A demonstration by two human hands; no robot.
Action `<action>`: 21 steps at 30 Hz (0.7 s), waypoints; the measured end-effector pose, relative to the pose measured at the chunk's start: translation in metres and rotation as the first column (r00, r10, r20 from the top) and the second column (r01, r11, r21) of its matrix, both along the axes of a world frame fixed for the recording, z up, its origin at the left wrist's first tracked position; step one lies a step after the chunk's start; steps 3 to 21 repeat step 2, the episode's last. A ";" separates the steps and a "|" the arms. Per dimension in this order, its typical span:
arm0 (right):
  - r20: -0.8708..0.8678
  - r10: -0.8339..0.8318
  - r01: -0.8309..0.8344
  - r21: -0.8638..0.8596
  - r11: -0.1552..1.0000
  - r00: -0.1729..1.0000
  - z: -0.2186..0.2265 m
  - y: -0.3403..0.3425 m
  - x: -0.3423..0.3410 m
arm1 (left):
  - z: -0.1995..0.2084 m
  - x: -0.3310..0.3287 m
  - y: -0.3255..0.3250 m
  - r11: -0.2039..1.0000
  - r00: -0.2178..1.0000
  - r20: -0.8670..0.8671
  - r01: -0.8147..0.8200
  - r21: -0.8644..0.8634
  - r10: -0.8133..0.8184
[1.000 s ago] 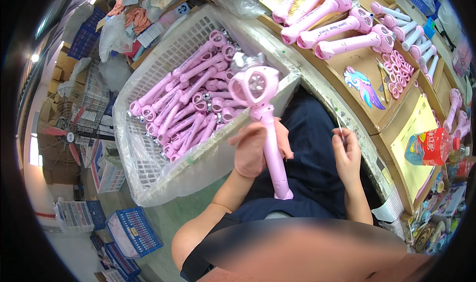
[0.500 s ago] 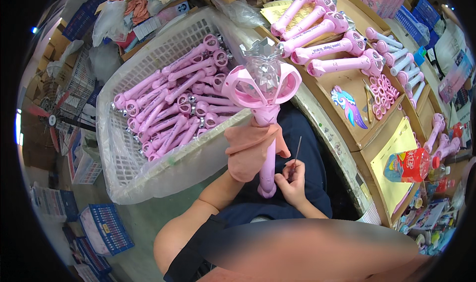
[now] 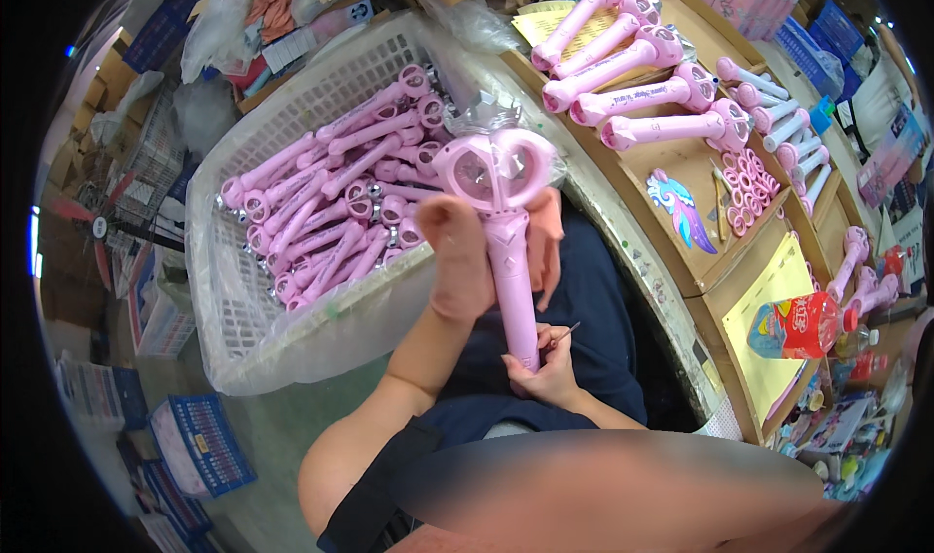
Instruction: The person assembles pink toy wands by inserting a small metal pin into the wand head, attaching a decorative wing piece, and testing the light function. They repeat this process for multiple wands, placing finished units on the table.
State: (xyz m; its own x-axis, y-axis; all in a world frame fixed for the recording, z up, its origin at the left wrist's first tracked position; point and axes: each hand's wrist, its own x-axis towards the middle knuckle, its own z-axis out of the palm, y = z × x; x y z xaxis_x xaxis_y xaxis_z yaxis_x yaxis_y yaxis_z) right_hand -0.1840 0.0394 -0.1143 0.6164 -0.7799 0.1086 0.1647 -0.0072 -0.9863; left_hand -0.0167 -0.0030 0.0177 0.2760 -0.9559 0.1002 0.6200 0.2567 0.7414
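Note:
A pink toy wand [image 3: 509, 271] with a ring-shaped head and a clear crown stands nearly upright before me. My right hand [image 3: 547, 366] grips the lower end of its handle. A thin metal-shafted tool [image 3: 567, 332] also sticks out from that hand's fingers. Against the left side of the handle is my left hand [image 3: 459, 271], a little blurred. A salmon-coloured cloth [image 3: 547, 247] shows on the handle's other side, held by the left hand, whose fingers are mostly hidden behind the wand.
A white plastic basket [image 3: 219, 300], lined with clear film, holds many pink wands [image 3: 321, 188] on the left. Cardboard trays [image 3: 671, 247] on the right bench carry more wands, pink rings [image 3: 751, 188] and a winged unicorn-like piece [image 3: 681, 208]. A red-labelled bottle [image 3: 800, 325] lies nearby.
The wand has turned about its length and its head has come slightly left and lower. My right hand has moved left onto the handle's end. The cloth has shifted to the handle's right side.

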 end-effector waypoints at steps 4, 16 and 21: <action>-0.038 -0.005 0.003 -0.060 0.998 0.999 0.000 -0.004 0.000 | 0.006 0.006 0.000 0.992 0.997 -0.050 -0.061 0.110 0.066; -0.038 -0.005 0.003 -0.060 0.998 0.999 0.000 -0.004 0.000 | 0.006 0.006 0.000 0.992 0.997 -0.050 -0.061 0.110 0.066; -0.038 -0.005 0.003 -0.060 0.998 0.999 0.000 -0.004 0.000 | 0.006 0.006 0.000 0.992 0.997 -0.050 -0.061 0.110 0.066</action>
